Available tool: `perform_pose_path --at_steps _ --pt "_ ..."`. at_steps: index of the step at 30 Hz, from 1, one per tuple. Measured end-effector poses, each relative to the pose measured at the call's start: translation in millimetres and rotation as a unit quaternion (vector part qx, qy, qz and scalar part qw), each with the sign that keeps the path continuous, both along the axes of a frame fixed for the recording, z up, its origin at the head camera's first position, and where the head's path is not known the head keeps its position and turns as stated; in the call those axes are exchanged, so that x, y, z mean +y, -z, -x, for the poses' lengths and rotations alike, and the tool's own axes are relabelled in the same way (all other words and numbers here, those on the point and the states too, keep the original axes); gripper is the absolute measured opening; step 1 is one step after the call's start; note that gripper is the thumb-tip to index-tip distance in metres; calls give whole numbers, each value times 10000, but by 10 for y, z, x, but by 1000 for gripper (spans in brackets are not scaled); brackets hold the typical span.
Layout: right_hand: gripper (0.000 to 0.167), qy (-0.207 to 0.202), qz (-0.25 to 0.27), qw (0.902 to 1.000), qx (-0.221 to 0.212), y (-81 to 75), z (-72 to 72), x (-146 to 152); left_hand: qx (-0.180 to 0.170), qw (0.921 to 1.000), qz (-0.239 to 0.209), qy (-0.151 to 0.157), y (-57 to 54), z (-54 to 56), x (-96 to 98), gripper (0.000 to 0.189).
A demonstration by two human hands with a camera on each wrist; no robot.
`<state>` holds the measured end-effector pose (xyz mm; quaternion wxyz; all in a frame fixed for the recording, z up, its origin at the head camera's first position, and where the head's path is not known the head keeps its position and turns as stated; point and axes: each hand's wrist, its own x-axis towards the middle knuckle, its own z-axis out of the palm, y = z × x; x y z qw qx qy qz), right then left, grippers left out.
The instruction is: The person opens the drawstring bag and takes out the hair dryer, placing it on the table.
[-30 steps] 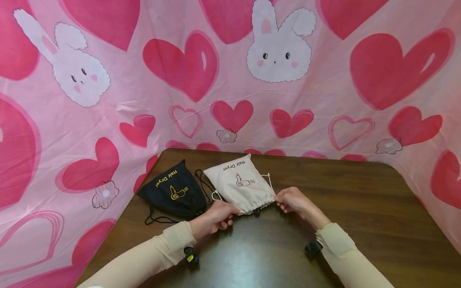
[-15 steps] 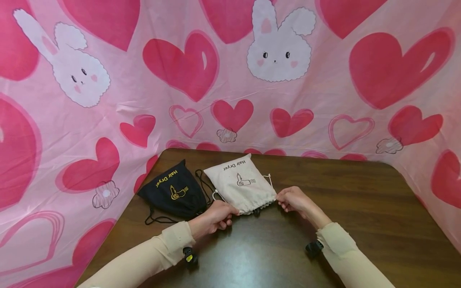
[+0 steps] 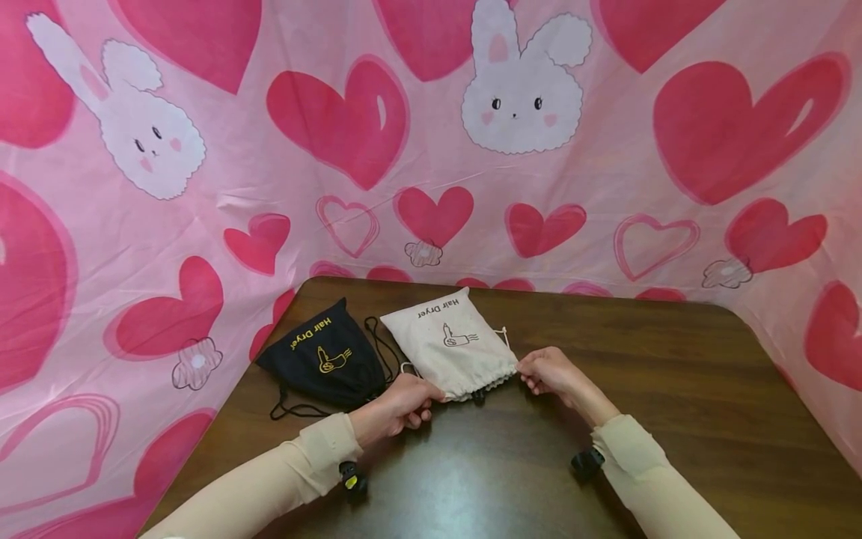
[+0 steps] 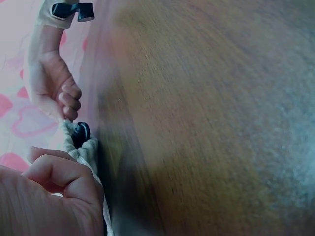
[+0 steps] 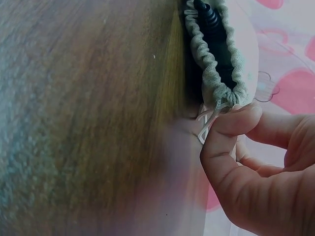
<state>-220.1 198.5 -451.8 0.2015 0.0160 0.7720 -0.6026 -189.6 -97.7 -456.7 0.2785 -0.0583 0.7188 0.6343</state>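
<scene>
Your left hand (image 3: 402,402) and right hand (image 3: 552,376), each closed in a pinch, hold opposite ends of the white Hair Dryer drawstring bag's (image 3: 453,352) mouth. It lies on the wooden table (image 3: 680,397) beside the black Hair Dryer drawstring bag (image 3: 337,374).

This is a makeshift booth: heart-print cloth (image 3: 431,165) surrounds a table (image 3: 673,374).

Two bags: white bag (image 3: 447,348), black bag (image 3: 330,355). Two grips: left hand (image 3: 404,404), right hand (image 3: 551,374). Two sleeves (image 3: 269,471) (image 3: 653,471), two wrist cameras (image 3: 353,479) (image 3: 587,464), one tabletop (image 3: 673,374), two printed rabbits (image 3: 155,142) (image 3: 521,105).
</scene>
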Motion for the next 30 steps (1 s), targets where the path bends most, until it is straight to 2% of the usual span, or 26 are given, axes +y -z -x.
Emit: perform_pose_path --at_steps 15,30 --pt "18 -31 -35 10000 29 -18 27 12 -136 9999 -57 26 13 38 -20 13" --pt "18 -21 -80 9999 70 -34 43 44 -78 9999 -49 41 -26 9 -56 15"
